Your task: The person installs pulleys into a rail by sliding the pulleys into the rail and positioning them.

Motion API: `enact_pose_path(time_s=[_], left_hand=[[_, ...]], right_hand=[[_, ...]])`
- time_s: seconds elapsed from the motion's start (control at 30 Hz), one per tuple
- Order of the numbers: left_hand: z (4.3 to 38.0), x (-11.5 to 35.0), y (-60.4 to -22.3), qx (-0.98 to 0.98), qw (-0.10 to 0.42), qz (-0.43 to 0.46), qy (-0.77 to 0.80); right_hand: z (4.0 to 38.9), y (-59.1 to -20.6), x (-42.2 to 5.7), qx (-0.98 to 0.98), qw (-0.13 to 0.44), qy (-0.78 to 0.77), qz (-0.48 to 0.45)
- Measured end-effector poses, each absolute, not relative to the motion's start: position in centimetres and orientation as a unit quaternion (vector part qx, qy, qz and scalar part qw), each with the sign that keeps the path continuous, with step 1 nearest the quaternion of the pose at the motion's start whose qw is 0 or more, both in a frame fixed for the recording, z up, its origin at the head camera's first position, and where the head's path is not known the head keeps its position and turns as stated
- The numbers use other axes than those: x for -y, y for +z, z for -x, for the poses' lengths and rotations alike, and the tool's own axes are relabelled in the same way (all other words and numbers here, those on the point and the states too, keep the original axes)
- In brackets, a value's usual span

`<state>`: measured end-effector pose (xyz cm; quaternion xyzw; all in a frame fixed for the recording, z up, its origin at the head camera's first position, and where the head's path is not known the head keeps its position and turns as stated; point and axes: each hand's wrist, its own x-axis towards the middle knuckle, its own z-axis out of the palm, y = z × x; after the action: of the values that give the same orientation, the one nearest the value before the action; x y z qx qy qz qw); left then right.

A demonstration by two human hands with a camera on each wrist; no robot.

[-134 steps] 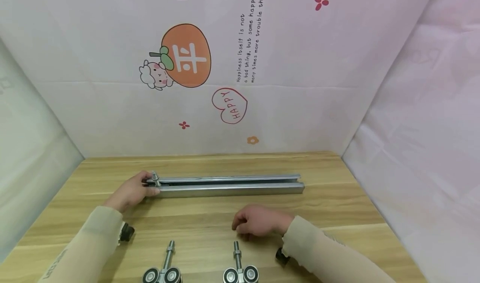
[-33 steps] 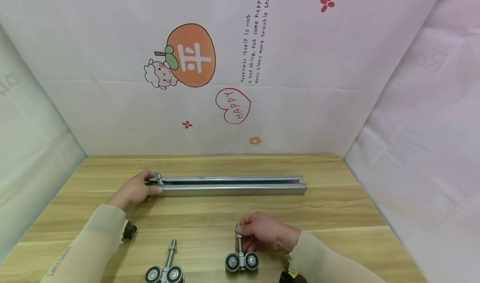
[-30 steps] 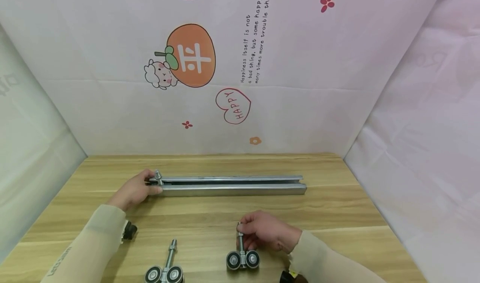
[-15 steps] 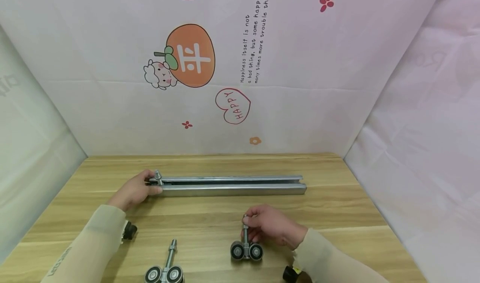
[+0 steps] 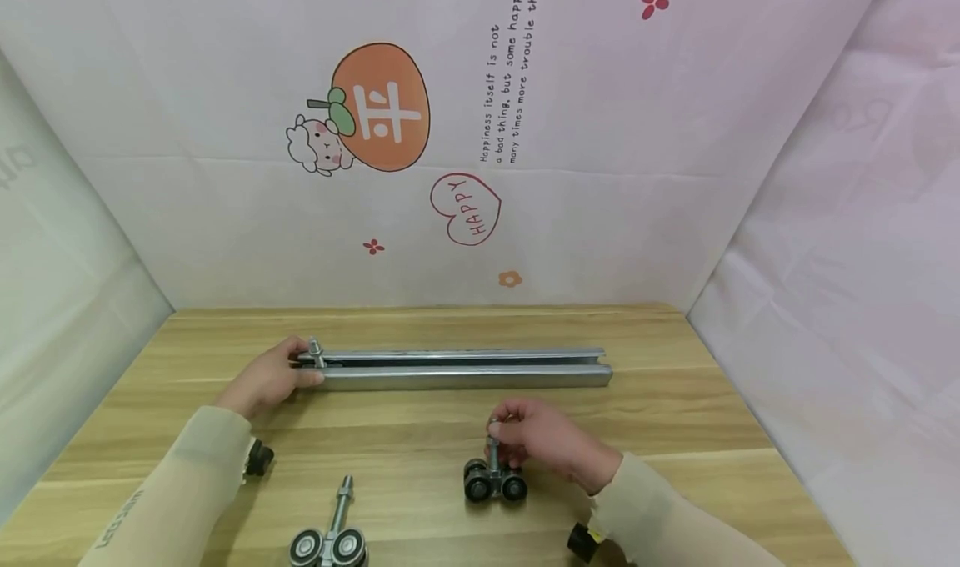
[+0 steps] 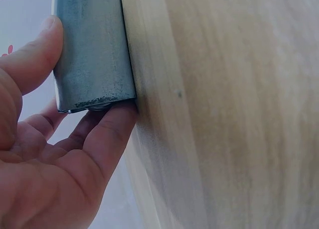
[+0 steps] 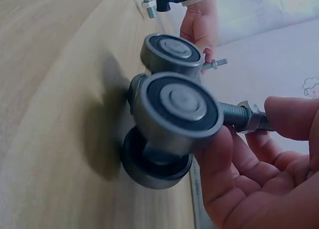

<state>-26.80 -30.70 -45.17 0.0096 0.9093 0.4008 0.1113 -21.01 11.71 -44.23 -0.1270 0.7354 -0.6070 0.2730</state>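
My left hand point(image 5: 270, 377) grips the left end of a metal channel rail point(image 5: 465, 377), which lies on the table with its slot up. In the left wrist view the thumb presses the rail's side point(image 6: 94, 50) and fingers bend round its end. A bolt with a nut point(image 5: 316, 352) stands up out of the slot beside that hand. My right hand point(image 5: 551, 442) pinches the threaded bolt of a wheeled roller trolley point(image 5: 495, 482). Its wheels point(image 7: 179, 107) hang just off the table in the right wrist view. Another roller trolley point(image 5: 330, 542) lies at the front, bolt pointing away.
The wooden table point(image 5: 405, 442) meets a printed white cloth wall point(image 5: 600, 217) behind the rail. More white cloth point(image 5: 862, 283) closes off both sides. Each wrist carries a black camera, such as the right one point(image 5: 581, 542).
My right hand, empty at first, has taken hold of the right-hand trolley's bolt. It has lifted the trolley and moved it slightly right and toward the rail. The left hand has stayed on the rail.
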Motion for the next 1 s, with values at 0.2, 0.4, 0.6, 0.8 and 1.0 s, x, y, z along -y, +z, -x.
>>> enact_pose_path(time_s=[0.2,0.4,0.6,0.8,1.0], left_hand=[[26.9,30.7,-45.1,-0.912,0.111,-0.009,0.396],[26.9,30.7,-45.2,-0.911,0.107,-0.011,0.398],[26.7,30.7,-45.0,-0.910,0.104,-0.009,0.401],[26.6,30.6,-45.0,-0.912,0.106,-0.008,0.396],[26.8,30.6,-45.1,-0.913,0.108,-0.008,0.394]], right_hand=[[20.6,-43.6,-11.8,-0.771,0.245,-0.564,0.163],[19.7,-43.3,-12.4,-0.797,0.229,-0.501,0.246],[19.1,-43.5,-12.6,-0.816,0.205,-0.455,0.291],[18.1,-43.8,-12.4,-0.854,0.159,-0.398,0.296],[17.5,-44.1,-12.3,-0.875,0.117,-0.380,0.277]])
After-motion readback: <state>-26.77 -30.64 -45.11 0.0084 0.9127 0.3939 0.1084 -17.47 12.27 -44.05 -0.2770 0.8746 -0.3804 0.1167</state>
